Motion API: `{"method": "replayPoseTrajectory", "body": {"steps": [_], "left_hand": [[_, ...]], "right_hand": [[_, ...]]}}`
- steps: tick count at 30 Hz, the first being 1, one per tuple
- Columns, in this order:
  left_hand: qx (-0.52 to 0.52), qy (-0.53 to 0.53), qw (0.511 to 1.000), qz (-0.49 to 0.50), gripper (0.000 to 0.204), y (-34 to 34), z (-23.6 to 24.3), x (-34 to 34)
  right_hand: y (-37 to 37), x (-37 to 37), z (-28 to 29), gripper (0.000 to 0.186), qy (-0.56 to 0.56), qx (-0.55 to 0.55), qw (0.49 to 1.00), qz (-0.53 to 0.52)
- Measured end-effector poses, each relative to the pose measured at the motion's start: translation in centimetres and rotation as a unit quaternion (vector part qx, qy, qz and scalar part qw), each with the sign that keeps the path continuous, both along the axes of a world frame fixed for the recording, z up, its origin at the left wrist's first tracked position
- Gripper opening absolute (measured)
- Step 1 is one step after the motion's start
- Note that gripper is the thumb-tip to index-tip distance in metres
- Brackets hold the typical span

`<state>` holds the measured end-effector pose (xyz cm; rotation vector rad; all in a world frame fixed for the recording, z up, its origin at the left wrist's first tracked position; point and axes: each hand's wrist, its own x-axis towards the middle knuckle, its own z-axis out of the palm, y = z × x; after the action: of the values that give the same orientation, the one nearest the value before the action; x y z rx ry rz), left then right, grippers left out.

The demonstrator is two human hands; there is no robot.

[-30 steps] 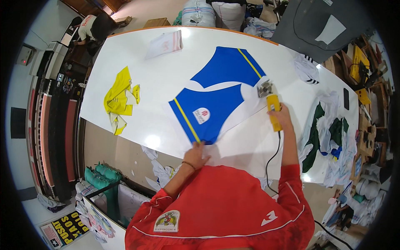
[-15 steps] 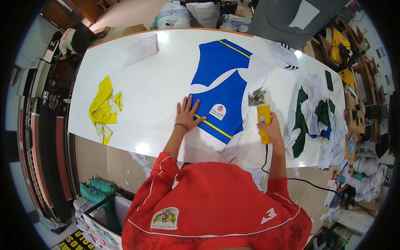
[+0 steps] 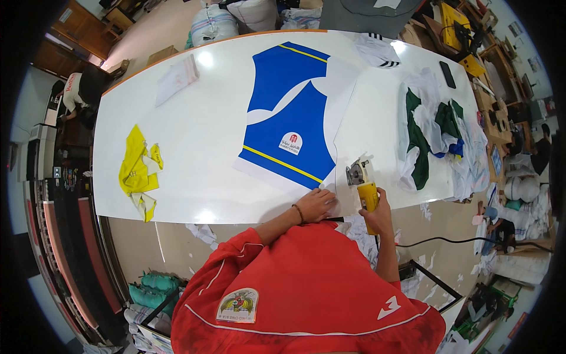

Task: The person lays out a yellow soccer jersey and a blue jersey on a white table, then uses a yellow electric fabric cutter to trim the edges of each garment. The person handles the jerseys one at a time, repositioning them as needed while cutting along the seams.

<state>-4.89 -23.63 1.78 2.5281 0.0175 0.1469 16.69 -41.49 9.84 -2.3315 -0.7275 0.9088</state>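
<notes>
White tabletop [image 3: 206,135] is stretching across the workroom, and at its middle a badged blue panel [image 3: 312,141] is lying flat, ahead of the person. Its yellow stripe [image 3: 283,164] is slanting from the panel's left edge down to its near right corner, while the rest of the panel is reaching away from the person and narrowing to a peak. At that near right corner the left hand [image 3: 316,205] is resting, the nearer of the two; whether its fingers are pinching the cloth or just pressing it, I am not able to tell. Right of the same corner, the right hand [image 3: 377,212] is gripping a yellow cutter [image 3: 368,194], whose metal head [image 3: 356,172] is sitting just beside the panel's white margin [image 3: 337,106], apart from the blue. So the panel is lying ahead and to the left of this hand, with the cutter's length pointing away from the person and leaning slightly panelward. Beyond the panel, a second blue panel [image 3: 280,76] is spreading out, white showing between them. Well left of the panel, yellow cloth [image 3: 134,171] is lying crumpled; well right of it, green and white scraps [image 3: 418,138] are heaping up.
</notes>
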Motion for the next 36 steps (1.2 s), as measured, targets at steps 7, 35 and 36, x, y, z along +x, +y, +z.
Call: {"method": "replayPoseTrajectory", "body": {"steps": [7, 35, 36], "left_hand": [[-0.190, 0.057, 0.980, 0.001, 0.045, -0.3, -0.6, 0.2], [0.087, -0.071, 0.895, 0.433, 0.052, 2.3, -1.8, -12.6], [0.085, -0.072, 0.894, 0.434, 0.052, 2.3, -1.8, -12.6]], "right_hand": [[-4.7, -0.4, -1.0, 0.097, -0.103, 0.007, 0.992, 0.067], [5.4, 0.5, 1.6, 0.107, -0.140, -0.095, 0.965, 0.198], [5.5, 0.6, 1.6, 0.106, -0.138, -0.097, 0.965, 0.198]]}}
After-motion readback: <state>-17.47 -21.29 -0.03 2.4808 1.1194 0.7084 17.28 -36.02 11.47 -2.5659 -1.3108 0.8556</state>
